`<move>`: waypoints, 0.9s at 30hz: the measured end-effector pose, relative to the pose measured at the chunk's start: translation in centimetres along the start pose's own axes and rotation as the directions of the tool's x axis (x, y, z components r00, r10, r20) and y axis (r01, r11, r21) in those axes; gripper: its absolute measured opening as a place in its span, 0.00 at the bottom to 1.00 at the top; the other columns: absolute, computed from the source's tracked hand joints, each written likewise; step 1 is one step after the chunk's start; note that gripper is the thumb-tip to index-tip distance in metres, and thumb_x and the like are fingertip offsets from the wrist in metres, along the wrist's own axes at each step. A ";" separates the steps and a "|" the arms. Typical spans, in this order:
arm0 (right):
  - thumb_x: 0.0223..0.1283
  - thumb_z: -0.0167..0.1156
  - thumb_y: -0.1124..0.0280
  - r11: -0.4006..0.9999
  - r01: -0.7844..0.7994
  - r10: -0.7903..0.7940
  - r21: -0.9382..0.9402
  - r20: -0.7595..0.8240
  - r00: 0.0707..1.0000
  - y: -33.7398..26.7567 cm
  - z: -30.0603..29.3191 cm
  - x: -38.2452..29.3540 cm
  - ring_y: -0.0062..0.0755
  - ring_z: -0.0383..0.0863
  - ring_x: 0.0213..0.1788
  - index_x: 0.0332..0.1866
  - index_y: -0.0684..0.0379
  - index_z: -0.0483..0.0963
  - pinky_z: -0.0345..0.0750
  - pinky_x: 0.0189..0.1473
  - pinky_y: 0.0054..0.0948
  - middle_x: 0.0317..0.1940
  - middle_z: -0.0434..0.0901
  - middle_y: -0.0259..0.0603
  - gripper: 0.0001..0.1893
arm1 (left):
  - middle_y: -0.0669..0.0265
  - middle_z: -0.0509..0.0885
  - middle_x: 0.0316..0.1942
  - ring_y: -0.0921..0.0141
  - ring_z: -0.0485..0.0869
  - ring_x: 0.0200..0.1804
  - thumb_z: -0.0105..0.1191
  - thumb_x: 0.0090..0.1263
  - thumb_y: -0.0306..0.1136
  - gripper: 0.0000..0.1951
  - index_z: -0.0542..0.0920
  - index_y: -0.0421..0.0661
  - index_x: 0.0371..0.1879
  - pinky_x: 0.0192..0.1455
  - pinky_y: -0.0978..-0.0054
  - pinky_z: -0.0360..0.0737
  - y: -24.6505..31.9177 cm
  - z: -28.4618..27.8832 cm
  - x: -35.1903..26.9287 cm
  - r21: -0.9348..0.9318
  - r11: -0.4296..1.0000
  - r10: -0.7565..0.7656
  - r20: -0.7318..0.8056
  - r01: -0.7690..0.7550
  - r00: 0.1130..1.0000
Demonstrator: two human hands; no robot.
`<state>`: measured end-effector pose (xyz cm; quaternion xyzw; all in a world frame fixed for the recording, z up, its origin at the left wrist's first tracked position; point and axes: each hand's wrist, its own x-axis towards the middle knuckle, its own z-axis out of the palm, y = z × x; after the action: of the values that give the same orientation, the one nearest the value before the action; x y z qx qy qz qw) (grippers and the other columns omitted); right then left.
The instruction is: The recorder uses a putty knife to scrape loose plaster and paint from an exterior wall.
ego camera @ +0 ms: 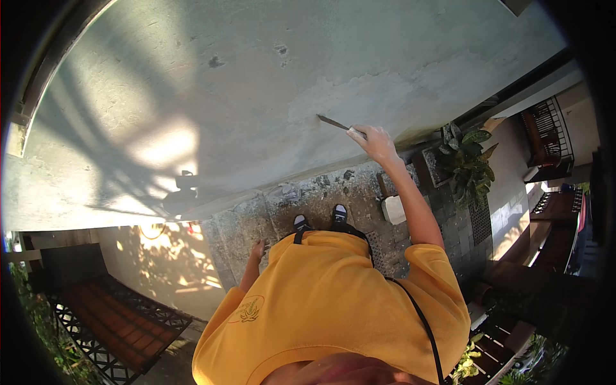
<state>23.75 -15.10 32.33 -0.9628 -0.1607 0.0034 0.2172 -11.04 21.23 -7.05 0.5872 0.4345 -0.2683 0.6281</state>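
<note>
My right hand (378, 144), dusted with white, is closed around the pale handle of a putty knife (333, 122). The tool's narrow dark blade points left, its tip at or very near the painted wall (250, 106); contact cannot be made out. Around the tip the wall has a paler, uneven patch (346, 98) with ragged edges. Small dark pits and scratches mark the surface farther up. My left hand (259, 248) hangs low by my side, fingers slightly apart, with nothing visible in it.
Whitish debris (284, 192) litters the paving along the wall's foot. A white container (394, 210) stands right of my feet, near a leafy potted plant (469, 159). A wooden bench (546, 132) stands far right. Tiled roofing (118, 313) shows lower left.
</note>
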 end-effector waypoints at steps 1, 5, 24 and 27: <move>0.60 0.52 0.47 0.997 0.071 -0.071 0.003 0.055 0.996 0.0 -0.1 0.0 0.52 0.79 0.40 0.44 0.56 0.79 0.74 0.44 0.43 0.32 0.80 0.51 0.23 | 0.58 0.73 0.59 0.59 0.72 0.60 0.40 0.71 0.47 0.25 0.65 0.47 0.63 0.61 0.56 0.67 -0.3 0.0 -0.4 0.047 0.998 -0.050 0.008 0.050 0.999; 0.60 0.52 0.47 0.998 -0.068 0.068 -0.017 0.017 0.998 0.3 -0.6 -0.2 0.51 0.79 0.39 0.43 0.57 0.79 0.74 0.44 0.43 0.32 0.81 0.50 0.23 | 0.58 0.74 0.58 0.59 0.73 0.59 0.40 0.71 0.47 0.24 0.67 0.47 0.62 0.61 0.56 0.67 -1.5 -0.7 -2.5 -0.023 0.997 -0.076 -0.043 0.075 0.996; 0.60 0.52 0.48 1.000 0.004 -0.004 0.007 -0.018 1.000 0.2 -0.8 -0.4 0.53 0.79 0.39 0.43 0.58 0.79 0.74 0.43 0.43 0.33 0.81 0.51 0.22 | 0.62 0.76 0.55 0.62 0.75 0.54 0.44 0.68 0.50 0.24 0.69 0.48 0.58 0.55 0.60 0.71 -0.7 0.7 -1.5 0.141 0.989 -0.034 -0.016 0.036 0.999; 0.60 0.52 0.48 1.000 -0.014 0.014 -0.027 0.006 1.000 -0.1 -0.5 -0.2 0.51 0.79 0.40 0.43 0.56 0.79 0.74 0.44 0.43 0.33 0.81 0.49 0.22 | 0.59 0.76 0.56 0.59 0.75 0.56 0.44 0.68 0.48 0.26 0.68 0.46 0.61 0.57 0.57 0.68 -0.5 1.1 -1.7 0.008 1.000 -0.013 -0.042 0.013 0.999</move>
<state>23.58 -15.31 32.84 -0.9667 -0.1548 0.0056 0.2037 -12.01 19.76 -5.90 0.5925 0.4503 -0.2619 0.6144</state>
